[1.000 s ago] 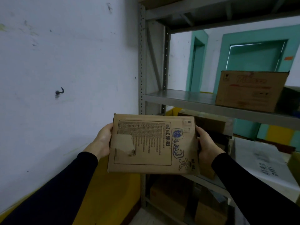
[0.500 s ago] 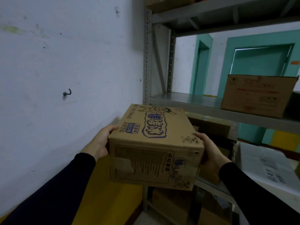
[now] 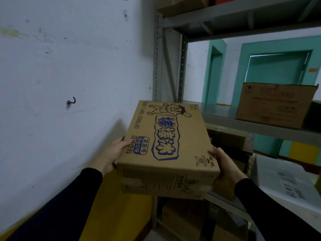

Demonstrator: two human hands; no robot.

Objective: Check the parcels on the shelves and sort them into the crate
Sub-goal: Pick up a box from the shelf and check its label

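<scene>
A brown cardboard parcel (image 3: 166, 146) with blue printed lettering and a cartoon figure is held in mid-air in front of the grey metal shelving (image 3: 257, 126). My left hand (image 3: 111, 157) grips its left side, thumb on the top face. My right hand (image 3: 225, 166) grips its right side near the front corner. The printed top face is tilted toward me, and its far end points at the middle shelf. No crate is in view.
A second cardboard box (image 3: 276, 105) stands on the middle shelf at right. More boxes (image 3: 182, 216) fill the lower shelves, and a white printed carton (image 3: 284, 181) lies at right. A white wall with a hook (image 3: 71, 101) is close on the left.
The parcel has been rotated: a second ago its small-print face was toward me, now the large printed face is on top. Both hands kept their hold on its sides.
</scene>
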